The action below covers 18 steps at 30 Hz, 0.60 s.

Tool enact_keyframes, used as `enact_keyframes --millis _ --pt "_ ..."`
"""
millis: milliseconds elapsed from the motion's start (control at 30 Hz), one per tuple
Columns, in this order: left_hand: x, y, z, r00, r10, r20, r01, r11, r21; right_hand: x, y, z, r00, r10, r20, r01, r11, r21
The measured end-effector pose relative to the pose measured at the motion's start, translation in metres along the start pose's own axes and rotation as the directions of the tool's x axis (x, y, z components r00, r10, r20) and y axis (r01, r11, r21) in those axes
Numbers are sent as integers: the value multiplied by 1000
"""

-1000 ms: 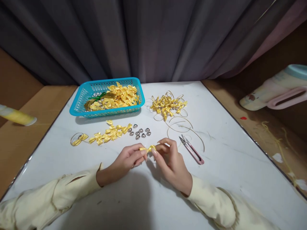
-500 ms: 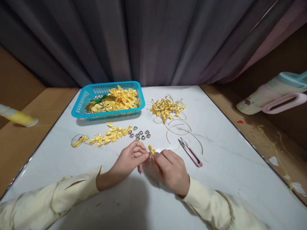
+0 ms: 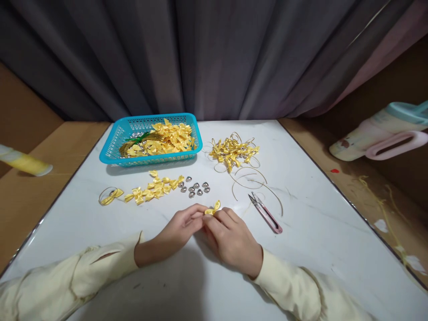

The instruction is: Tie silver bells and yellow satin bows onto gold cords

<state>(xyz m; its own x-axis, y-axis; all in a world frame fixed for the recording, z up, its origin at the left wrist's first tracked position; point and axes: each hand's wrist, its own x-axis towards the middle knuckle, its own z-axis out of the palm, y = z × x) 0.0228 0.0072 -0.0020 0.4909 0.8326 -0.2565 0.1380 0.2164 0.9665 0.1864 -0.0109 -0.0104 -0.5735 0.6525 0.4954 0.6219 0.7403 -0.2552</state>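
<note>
Between my fingertips a small yellow ribbon bow point(image 3: 213, 208) sticks up just above the white table. My right hand point(image 3: 232, 238) is closed, its thumb and fingers pinching the bow. My left hand point(image 3: 177, 232) meets it from the other side, fingers curled together at the bow's left edge; what lies between the fingertips is partly hidden. Just beyond the hands lie several silver heart-shaped beads point(image 3: 199, 192). Left of those is a loose group of yellow bows point(image 3: 157, 189). Pink-handled thread snips point(image 3: 267, 216) lie to the right of my right hand.
A blue basket point(image 3: 150, 162) holds more bows, beads and a gold cord bundle. Right of it sits a pile of corded bows point(image 3: 233, 149), with cut gold cords point(image 3: 249, 180) nearer. One bow with a cord loop point(image 3: 112, 196) lies left. A tumbler point(image 3: 377, 131) stands tilted-looking at right.
My hands have drawn closer together, the left moving slightly right and down. The bow between them has turned and now shows its loops more widely.
</note>
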Motion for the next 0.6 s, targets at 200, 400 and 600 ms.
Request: enact_keyframes --millis 200,400,600 --pt "3 0 4 999 27 -45 -24 998 54 3 -3 -9 993 106 -50 -93 974 205" --pt "2 3 0 999 21 -29 -22 999 -26 -3 1 -10 891 387 -237 -305 898 319" --pt "3 -5 -5 998 3 65 14 964 -264 3 2 -7 783 618 67 -498 558 664"
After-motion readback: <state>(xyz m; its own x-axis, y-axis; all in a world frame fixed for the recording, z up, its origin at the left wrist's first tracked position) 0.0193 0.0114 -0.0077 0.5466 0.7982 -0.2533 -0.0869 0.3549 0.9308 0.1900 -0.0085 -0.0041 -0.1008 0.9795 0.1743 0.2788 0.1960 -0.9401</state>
